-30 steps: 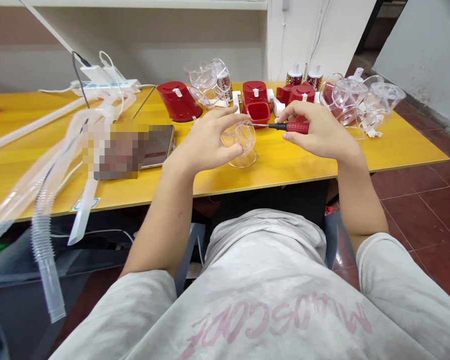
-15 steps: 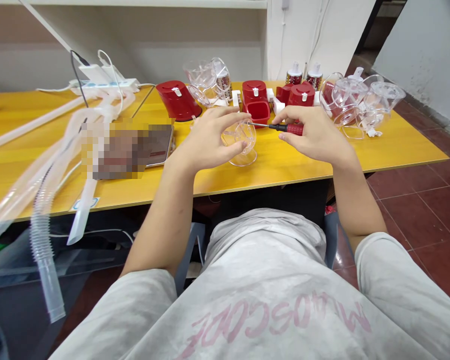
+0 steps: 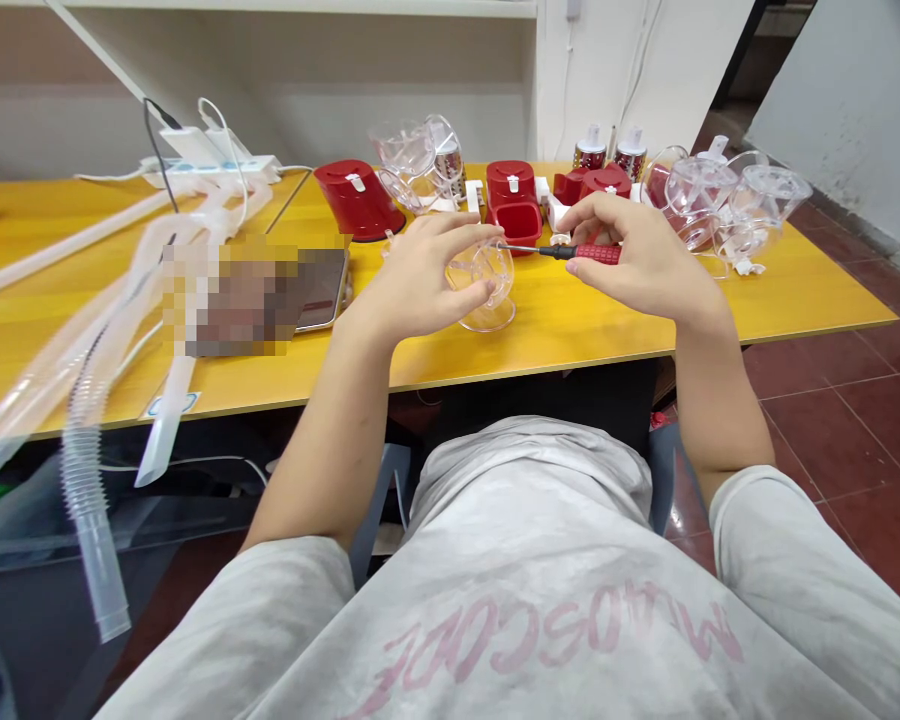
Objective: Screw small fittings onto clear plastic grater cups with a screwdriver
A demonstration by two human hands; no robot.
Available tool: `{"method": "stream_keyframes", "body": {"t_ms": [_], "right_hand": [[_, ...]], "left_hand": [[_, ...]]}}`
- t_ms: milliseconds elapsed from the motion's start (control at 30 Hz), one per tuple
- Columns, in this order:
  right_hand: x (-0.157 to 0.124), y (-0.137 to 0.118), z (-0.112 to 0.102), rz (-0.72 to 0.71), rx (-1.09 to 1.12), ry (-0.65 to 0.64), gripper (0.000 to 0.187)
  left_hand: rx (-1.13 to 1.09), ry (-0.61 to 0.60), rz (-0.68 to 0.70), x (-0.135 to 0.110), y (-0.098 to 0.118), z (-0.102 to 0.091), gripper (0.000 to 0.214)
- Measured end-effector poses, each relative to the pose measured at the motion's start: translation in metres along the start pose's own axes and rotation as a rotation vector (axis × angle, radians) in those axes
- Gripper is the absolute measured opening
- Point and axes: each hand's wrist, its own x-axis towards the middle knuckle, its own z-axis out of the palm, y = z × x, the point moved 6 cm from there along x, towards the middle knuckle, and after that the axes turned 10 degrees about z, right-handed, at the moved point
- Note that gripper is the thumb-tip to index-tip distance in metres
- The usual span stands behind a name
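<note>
Head view: yellow table (image 3: 795, 290), red-tiled floor (image 3: 855, 400), left fingers (image 3: 457, 228) round clear cup (image 3: 493, 292), right fingers (image 3: 592, 212) round screwdriver (image 3: 596, 254).

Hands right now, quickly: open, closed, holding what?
Left hand: holding the clear cup.
Right hand: holding the red screwdriver.

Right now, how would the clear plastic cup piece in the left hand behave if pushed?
Likely light: clear plastic cup piece, thin see-through walls. May tip or roll: rounded body, left hand grips it on yellow table. Smooth; could slip under red-handled screwdriver.
</note>
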Motion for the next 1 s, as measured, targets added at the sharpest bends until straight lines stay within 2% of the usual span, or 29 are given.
{"method": "stream_keyframes", "body": {"t_ms": [67, 233, 433, 567, 667, 767, 900, 1000], "right_hand": [[0.001, 0.005, 0.001, 0.014, 0.001, -0.011, 0.039], [0.006, 0.016, 0.009, 0.065, -0.011, -0.040, 0.035], [0.007, 0.012, 0.012, 0.109, 0.050, -0.041, 0.027], [0.003, 0.002, 0.008, 0.057, 0.081, -0.032, 0.018], [0.000, -0.003, 0.004, 0.039, 0.108, -0.016, 0.023], [0.000, -0.003, 0.002, 0.043, 0.134, -0.035, 0.030], [0.003, 0.000, 0.004, -0.026, 0.121, -0.043, 0.031], [0.005, 0.007, 0.007, 0.005, 0.123, -0.052, 0.028]], "left_hand": [[0.006, 0.002, 0.002, 0.000, -0.001, 0.000, 0.078], [0.022, -0.011, 0.005, -0.001, -0.002, 0.000, 0.079], [0.057, -0.016, 0.014, 0.000, 0.000, 0.000, 0.080], [0.071, -0.015, 0.003, 0.001, 0.002, 0.000, 0.082], [0.068, -0.012, -0.011, 0.001, 0.002, 0.001, 0.080], [0.059, -0.010, -0.013, 0.001, 0.002, 0.002, 0.081], [0.048, -0.012, -0.012, 0.002, 0.002, 0.002, 0.082], [0.051, -0.015, -0.008, 0.002, 0.003, 0.002, 0.083]]}}
